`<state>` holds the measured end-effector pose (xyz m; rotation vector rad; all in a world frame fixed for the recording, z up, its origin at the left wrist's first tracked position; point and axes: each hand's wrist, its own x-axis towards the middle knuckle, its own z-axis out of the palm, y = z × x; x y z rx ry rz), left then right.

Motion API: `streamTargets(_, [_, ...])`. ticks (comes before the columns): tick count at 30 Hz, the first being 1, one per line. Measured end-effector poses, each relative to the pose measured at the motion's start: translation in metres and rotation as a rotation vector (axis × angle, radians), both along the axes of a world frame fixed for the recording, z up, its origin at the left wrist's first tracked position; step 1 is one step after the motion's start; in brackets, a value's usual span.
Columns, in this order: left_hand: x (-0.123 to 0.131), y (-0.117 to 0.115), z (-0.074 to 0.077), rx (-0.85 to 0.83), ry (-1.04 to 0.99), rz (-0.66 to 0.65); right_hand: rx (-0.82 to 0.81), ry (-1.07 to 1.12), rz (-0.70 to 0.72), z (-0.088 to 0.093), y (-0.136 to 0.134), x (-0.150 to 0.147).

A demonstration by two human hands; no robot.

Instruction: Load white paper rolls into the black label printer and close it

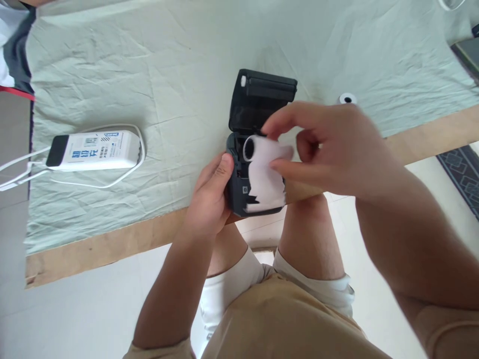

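Note:
A small black printer sits at the table's near edge with its lid swung open and standing up behind it. My left hand grips the printer's left side, thumb on its top edge. My right hand pinches a white paper roll between thumb and fingers, holding it at the printer's open bay. A loose strip of paper with a torn, jagged end hangs from the roll over the printer's front.
A pale green cloth covers the wooden table. A white power bank with cables lies to the left. A second small paper roll stands behind my right hand. My knees are under the table edge.

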<state>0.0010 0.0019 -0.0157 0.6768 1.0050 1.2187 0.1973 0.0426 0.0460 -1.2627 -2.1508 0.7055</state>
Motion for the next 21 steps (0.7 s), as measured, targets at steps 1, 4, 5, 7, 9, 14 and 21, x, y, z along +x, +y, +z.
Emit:
streamTargets(1, [0.000, 0.000, 0.001, -0.002, 0.002, 0.000, -0.022, 0.226, -0.046, -0.005, -0.003, 0.006])
streamTargets(4, [0.001, -0.001, 0.004, -0.011, -0.007, -0.014, -0.051, 0.750, -0.277, -0.030, -0.006, 0.023])
streamTargets(5, [0.001, -0.001, 0.004, -0.011, -0.013, -0.019, -0.105, 0.807, -0.338, -0.039, -0.005, 0.026])
streamTargets(7, [0.001, -0.001, 0.004, -0.003, -0.024, -0.021, -0.185, 0.766, -0.436, -0.052, -0.003, 0.031])
streamTargets(9, [0.001, -0.001, 0.004, 0.003, -0.027, -0.006, -0.148, 0.616, -0.495, -0.059, -0.002, 0.032])
streamTargets(14, [0.000, -0.002, -0.001, -0.009, 0.010, 0.021, 0.114, 0.128, -0.361, -0.056, 0.003, 0.033])
streamTargets(21, [-0.001, -0.003, -0.002, -0.012, 0.046, 0.052, 0.211, -0.090, -0.373, -0.071, 0.012, 0.036])
